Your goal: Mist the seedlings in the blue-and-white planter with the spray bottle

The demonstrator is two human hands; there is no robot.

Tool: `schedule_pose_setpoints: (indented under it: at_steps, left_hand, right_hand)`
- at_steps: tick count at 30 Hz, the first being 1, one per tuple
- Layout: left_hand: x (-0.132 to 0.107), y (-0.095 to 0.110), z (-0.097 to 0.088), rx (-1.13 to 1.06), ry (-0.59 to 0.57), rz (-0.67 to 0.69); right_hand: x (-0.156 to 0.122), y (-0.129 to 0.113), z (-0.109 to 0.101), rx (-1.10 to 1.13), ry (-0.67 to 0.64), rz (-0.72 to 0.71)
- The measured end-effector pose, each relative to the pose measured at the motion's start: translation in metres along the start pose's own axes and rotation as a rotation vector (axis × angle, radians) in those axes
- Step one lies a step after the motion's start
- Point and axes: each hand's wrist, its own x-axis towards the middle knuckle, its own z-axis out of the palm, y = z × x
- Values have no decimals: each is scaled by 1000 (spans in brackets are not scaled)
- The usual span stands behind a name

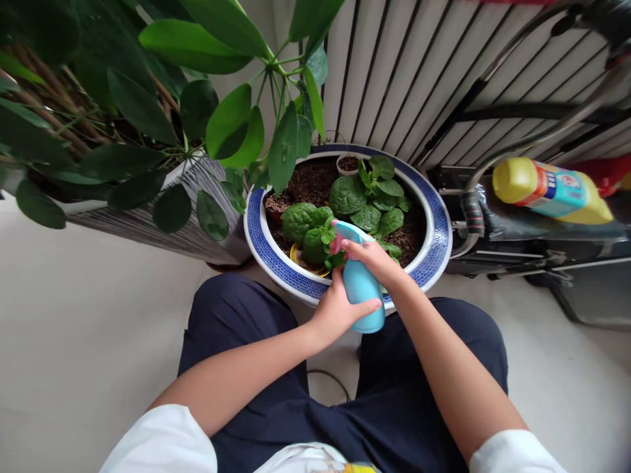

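Light-blue spray bottle (362,289) held upright just above the near rim of the blue-rimmed planter (434,223), spray head over the soil. Left hand (338,312) wrapped around the bottle's body, thumb across the front. Right hand (372,257) curled over the spray head, fingers closed on it. Crinkled green plants (355,197) inside the planter, directly ahead of the spray head, a small yellow pot (297,255) beneath the nearest. Left of the planter, a striped pot (148,226), its broad leaves (283,148) hanging over the planter's far-left edge. Right of the planter, a yellow bottle (547,190) lying on a dark metal frame (513,259).
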Motion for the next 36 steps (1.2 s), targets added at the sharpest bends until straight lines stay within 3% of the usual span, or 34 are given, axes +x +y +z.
schedule_pose_setpoints:
  at_steps: [5,10,23,29,36]
  left_hand:
    - [-1,-7,1,-24,13,-36]
    - [-9,-15,3,30,28,-27]
    - [-23,-15,6,217,40,3]
    - [-24,-16,12,292,57,15]
    - [-26,-14,13,250,120,7]
  right_hand:
    - [5,15,3,7,-67,-50]
    - [-2,24,9,39,-65,-10]
    - [-28,21,12,-3,23,-10]
    - [-35,15,8,-32,5,-28]
    - [-25,23,10,116,-72,-66]
